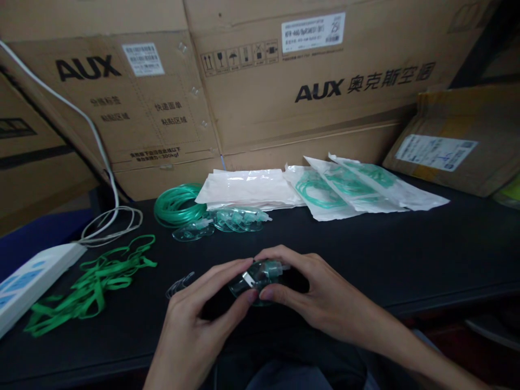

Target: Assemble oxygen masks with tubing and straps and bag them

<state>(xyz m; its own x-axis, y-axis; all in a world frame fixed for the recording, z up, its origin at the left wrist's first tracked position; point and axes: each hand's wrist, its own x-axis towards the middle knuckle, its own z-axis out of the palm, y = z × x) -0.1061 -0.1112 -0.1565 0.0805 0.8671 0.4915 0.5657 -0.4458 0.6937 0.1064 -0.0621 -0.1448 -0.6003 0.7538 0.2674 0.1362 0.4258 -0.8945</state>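
Between my two hands, near the front of the black table, is a clear green oxygen mask (260, 275) with a pale connector on its right end and a metal nose strip on top. My left hand (203, 309) grips its left side, thumb below and fingers above. From the other side, my right hand (309, 281) pinches it by the connector end. Left of my left hand lie a few thin clear pieces (179, 285), partly hidden by that hand. Further left is a tangle of green elastic straps (95, 284).
Behind my hands are more masks (239, 219), coiled green tubing (176, 206), a stack of white pouches (247, 187) and packed pouches with green tubing (325, 189). A white power strip (36, 281) lies at left. Large cardboard boxes (260, 103) wall off the back of the table (406, 249).
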